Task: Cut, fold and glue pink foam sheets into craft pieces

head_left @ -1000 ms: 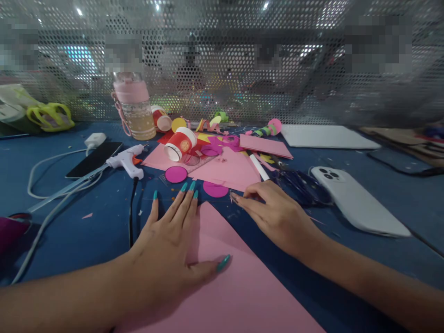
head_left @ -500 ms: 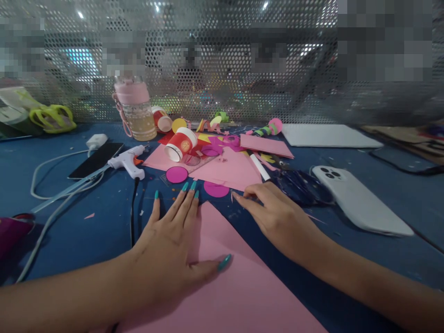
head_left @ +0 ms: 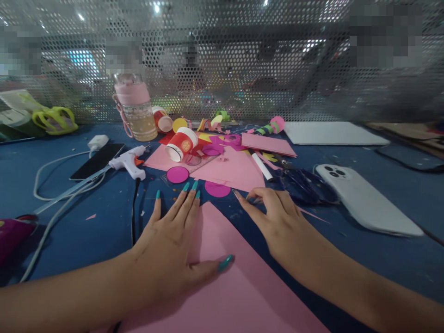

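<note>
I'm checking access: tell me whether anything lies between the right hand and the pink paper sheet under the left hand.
Nothing visible does. Only bare blue tabletop separates the right hand from the pink paper sheet, which the left hand presses flat.

The large pink paper sheet (head_left: 239, 282) runs off the bottom edge at 6 o'clock, and the flat left hand (head_left: 169, 252) hides its left part. Both forearms are cut off at the lower corners. Pixelated blocks blur the background behind the perforated metal screen (head_left: 243, 60) at 12 o'clock. The dark magenta object (head_left: 12, 231) at 9 o'clock is cropped, identity unclear.
</note>
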